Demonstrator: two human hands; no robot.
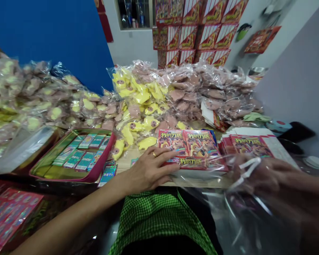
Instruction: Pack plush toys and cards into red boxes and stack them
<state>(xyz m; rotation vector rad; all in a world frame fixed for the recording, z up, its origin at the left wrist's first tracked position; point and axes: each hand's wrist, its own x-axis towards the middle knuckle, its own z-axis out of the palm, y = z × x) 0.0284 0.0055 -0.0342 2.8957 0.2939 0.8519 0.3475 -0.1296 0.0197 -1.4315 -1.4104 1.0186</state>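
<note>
My left hand (147, 170), with a ring on one finger, lies with fingers stretched out against the left side of a red printed box (202, 143). The box sits at the table's front edge and bears yellow lettering and cartoon figures. At the right, my right hand (266, 175) is blurred by motion. Its fingers are closed on a clear plastic bag (244, 212), which hangs below the hand and stretches towards the box's right side. Behind the right hand stands a stack of flat printed cartons (250, 141).
Bagged yellow toys (140, 95) and bagged pinkish toys (186, 99) are heaped behind the box. To the left stands a pink-rimmed tin (95, 177) holding teal cards, with a loose card pack (107, 174) beside it. Display boxes (188, 35) are stacked against the wall.
</note>
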